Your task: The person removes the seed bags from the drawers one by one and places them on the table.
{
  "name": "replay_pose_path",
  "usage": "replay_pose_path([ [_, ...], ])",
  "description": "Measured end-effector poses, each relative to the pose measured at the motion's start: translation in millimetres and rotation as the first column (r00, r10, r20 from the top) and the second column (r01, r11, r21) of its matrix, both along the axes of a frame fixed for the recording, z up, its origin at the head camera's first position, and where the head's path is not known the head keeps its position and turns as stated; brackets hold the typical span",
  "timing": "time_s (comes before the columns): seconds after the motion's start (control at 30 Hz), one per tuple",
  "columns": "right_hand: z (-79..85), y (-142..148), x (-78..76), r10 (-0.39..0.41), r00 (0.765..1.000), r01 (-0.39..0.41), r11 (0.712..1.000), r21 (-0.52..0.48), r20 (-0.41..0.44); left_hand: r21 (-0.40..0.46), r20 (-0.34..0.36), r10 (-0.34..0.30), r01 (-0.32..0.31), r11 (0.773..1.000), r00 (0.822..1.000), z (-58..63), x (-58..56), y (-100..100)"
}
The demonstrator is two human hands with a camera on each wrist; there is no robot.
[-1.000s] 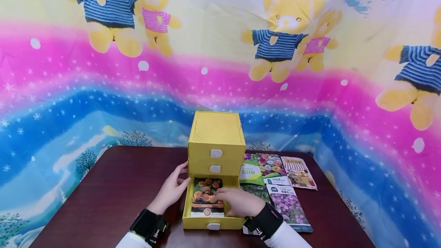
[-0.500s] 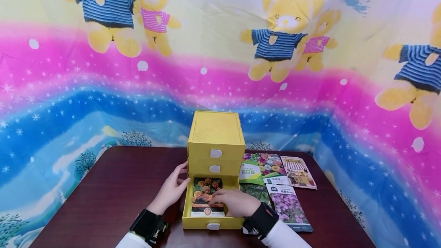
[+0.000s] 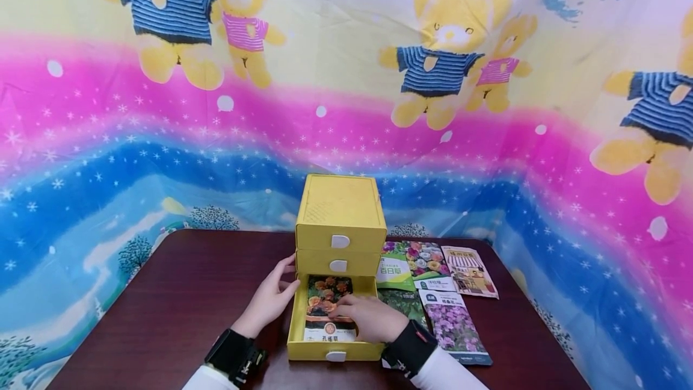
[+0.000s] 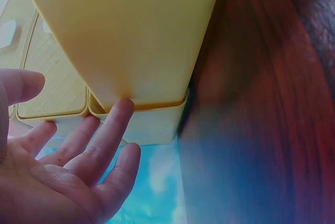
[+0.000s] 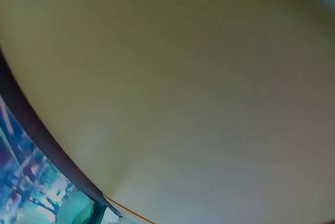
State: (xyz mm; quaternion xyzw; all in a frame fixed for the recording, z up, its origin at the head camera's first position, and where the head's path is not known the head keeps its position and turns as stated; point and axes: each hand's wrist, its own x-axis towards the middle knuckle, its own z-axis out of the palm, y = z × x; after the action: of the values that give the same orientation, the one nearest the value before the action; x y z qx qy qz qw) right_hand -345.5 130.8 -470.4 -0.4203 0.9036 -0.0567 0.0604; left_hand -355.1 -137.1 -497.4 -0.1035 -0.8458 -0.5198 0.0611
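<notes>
A yellow drawer unit (image 3: 341,200) stands on the table with its bottom drawer (image 3: 308,351) pulled out. Inside that drawer lies a seed packet (image 3: 328,292) printed with orange flowers. My right hand (image 3: 377,318) reaches over the drawer's right wall and grips the packet by its right part, fingers on its face, thumb hidden. My left hand (image 3: 269,297) rests against the unit's left side. In the left wrist view, the fingers (image 4: 107,132) are spread and loosely bent, one tip at the drawer's yellow wall (image 4: 131,35). A blurred yellowish surface (image 5: 167,93) fills most of the right wrist view.
Right of the unit lie several more seed packets: a green one (image 3: 395,274), one with mixed flowers (image 3: 430,263), a purple-flowered one (image 3: 453,327) and a pale one with a striped awning (image 3: 470,271). A cartoon-bear cloth (image 3: 335,77) hangs behind the dark table (image 3: 178,306).
The orange-flowered seed packet has shifted back and slightly right in the drawer, so more lettering shows at its lower end. My right hand has moved slightly left; my left hand stays put.
</notes>
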Motion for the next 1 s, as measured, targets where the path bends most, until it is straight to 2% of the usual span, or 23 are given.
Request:
replay_pose_path([
  [0.17,-1.2,0.7,-0.9,0.001,1.000,-0.001,1.000,-0.008,0.021,0.003,-0.003,0.003,-0.003,1.000,1.000,0.5,0.1,0.4],
  [0.5,-5.0,3.2,-5.1,0.024,0.999,-0.027,0.998,0.052,0.042,-0.002,-0.010,0.004,-0.004,1.000,1.000,-1.0,0.0,0.3],
  [0.77,-3.8,7.2,-5.1,0.029,0.992,-0.024,0.999,-0.035,0.125,-0.001,-0.006,0.007,-0.007,1.000,1.000,-2.1,-0.9,-0.4],
  [1.0,-2.4,8.4,-2.2,0.037,0.993,-0.029,0.997,-0.071,0.116,-0.003,-0.008,0.008,-0.008,1.000,1.000,-2.0,-1.3,0.2],
])
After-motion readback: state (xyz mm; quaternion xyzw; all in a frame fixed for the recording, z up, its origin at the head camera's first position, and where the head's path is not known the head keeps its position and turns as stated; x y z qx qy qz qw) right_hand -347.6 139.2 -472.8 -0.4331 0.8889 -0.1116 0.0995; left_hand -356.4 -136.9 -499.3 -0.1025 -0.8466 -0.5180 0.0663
